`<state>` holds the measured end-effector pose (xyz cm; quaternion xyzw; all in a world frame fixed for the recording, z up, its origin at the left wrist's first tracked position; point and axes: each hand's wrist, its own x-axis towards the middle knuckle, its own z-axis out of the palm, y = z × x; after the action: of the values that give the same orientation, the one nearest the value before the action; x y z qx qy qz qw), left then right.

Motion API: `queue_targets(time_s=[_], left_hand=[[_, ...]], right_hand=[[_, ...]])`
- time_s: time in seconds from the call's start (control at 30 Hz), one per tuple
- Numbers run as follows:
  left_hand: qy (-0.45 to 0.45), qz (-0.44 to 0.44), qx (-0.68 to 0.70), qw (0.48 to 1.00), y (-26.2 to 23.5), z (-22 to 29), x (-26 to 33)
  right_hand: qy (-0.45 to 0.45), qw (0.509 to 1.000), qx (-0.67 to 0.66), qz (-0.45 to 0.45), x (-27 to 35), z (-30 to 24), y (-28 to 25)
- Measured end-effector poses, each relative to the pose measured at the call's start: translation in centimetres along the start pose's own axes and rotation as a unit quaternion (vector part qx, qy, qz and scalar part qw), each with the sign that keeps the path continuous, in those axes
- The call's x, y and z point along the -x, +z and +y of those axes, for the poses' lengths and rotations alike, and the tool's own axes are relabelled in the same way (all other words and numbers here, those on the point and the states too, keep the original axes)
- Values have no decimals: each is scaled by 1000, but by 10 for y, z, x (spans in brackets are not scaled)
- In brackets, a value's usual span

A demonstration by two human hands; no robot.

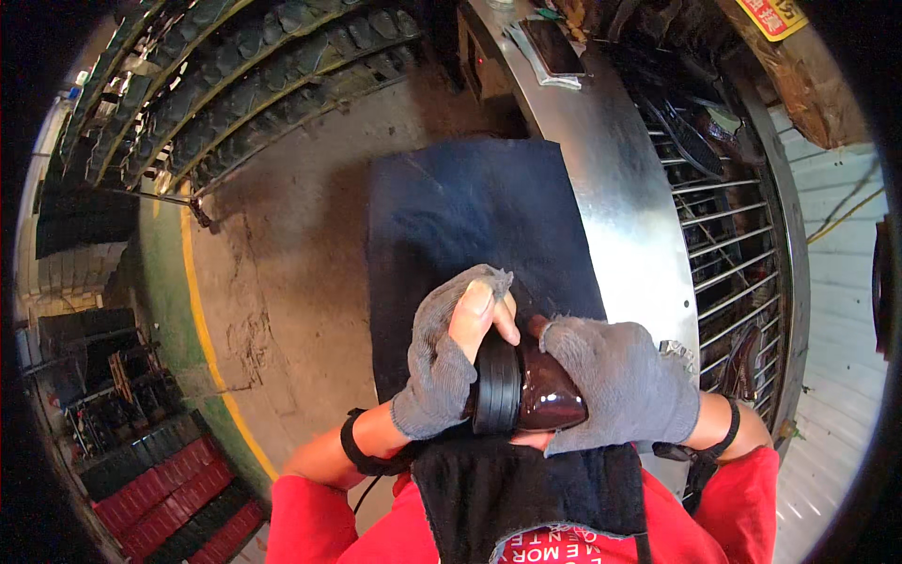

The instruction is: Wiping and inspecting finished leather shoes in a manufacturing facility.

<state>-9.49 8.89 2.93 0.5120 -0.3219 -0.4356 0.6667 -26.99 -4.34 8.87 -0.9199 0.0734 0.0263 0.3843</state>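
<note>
A glossy dark burgundy shoe (550, 393) with a thick black sole (498, 387) is held close to my body, sole toward the left. My right hand (620, 381), in a grey knit glove, wraps round the shoe's upper. Against the sole side is my left hand (446, 352), in a similar glove with bare tips on the thumb and a finger. Its fingers are curled and meet the sole's top edge. Whether a small thing is also pinched there is hidden. A dark blue cloth (470, 211) lies beyond both hands.
A metal bench top (629, 207) runs along the right, with a phone (552, 47) at its far end. Beside it is a barred rack (728, 226) holding dark shoes (695, 136). Shelves of dark shoe forms (272, 66) stand far left, red and black stacks (169, 489) lower left.
</note>
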Motion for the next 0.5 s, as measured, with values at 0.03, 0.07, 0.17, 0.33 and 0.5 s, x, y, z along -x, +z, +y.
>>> queue_targets(time_s=[0.03,0.07,0.17,0.33,0.5], left_hand=[[15,-6,13,1000,-1,-3,2],[29,-12,25,999,-2,-6,4],[-25,-93,105,990,-3,-18,3],[76,-137,-72,985,-9,-22,-5],[-38,-73,124,989,-18,-7,-43]], right_hand=[[-18,1000,10,15,3,1,4],[-43,998,18,47,5,3,10],[-77,995,64,-4,0,2,3],[-151,982,114,-23,-16,3,-9],[-66,953,-131,265,-39,38,32]])
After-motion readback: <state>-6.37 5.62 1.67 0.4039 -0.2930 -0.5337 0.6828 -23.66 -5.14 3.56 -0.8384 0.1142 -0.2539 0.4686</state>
